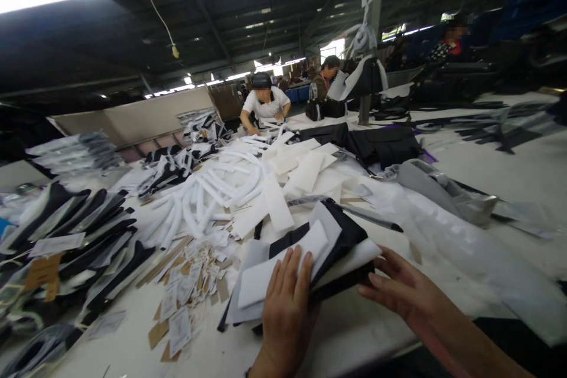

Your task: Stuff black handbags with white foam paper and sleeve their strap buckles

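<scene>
A black fabric item (349,236) lies near the table's front edge, with grey and white padding layered in it. My left hand (290,301) rests flat on the white foam strip (259,283) on top, its fingers stretched out. At the item's right end, my right hand (398,286) has its thumb and fingers apart around the black edge and a white layer. Whether those fingers pinch the edge is hard to see. White foam sheets (277,198) lie just beyond the item.
Paper tags with strings (179,307) are at the left front, beside stacked black and grey pieces (88,248). Curved white tubes (212,189) pile up mid-table. Clear plastic (443,242) spreads on the right. A person in white (266,103) leans over the far end.
</scene>
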Tool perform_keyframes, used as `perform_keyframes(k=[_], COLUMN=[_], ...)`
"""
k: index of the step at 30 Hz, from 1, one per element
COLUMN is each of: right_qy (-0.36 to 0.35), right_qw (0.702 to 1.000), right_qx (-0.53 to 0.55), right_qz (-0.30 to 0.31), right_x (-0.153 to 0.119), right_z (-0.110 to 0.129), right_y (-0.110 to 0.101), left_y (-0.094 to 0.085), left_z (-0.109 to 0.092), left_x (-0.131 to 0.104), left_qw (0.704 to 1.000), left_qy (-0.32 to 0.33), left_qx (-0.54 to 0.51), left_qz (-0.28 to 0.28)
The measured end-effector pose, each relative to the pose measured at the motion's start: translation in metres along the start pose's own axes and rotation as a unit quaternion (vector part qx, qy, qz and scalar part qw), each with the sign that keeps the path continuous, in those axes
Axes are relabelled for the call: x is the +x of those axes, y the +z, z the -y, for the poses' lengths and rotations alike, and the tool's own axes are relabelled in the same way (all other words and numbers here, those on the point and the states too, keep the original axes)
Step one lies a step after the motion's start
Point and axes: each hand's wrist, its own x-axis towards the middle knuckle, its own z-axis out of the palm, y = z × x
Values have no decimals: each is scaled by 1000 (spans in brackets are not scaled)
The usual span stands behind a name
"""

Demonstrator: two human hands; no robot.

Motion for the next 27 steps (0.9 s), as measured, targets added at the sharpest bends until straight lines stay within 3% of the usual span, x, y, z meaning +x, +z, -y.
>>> perform_keyframes(k=[2,4,5,8,10,12,14,17,19,22,27], right_qy=[-40,-118,-169,-314,-349,-345,-340,-342,-336,-322,-287], right_qw=[996,960,919,733,616,534,489,471,487,551,678], right_qx=[-84,-254,-356,-601,-703,-769,-802,-813,-806,-770,-636], right_qz=[18,20,9,-47,-68,-67,-38,10,9,19,230], right_x=[4,12,18,36,45,51,54,53,51,48,38], right_z=[0,-4,-7,-18,-24,-28,-33,-45,-54,-62,-52], right_y=[-8,-29,-44,-99,-133,-156,-166,-164,-154,-127,-82], left_y=[-6,-12,-16,-27,-35,-41,-44,-43,-42,-41,-42], left_z=[11,23,28,40,42,41,39,36,34,32,33], left_x=[1,3,4,11,18,25,29,29,29,30,32], left_qw=[1000,999,998,990,981,971,966,962,960,959,958], left_qy=[-10,-38,-56,-129,-185,-230,-254,-268,-272,-276,-278], left_qx=[-15,-29,-37,-59,-60,-55,-54,-60,-60,-56,-61], left_qz=[-10,-14,-13,-3,8,16,17,14,16,20,22])
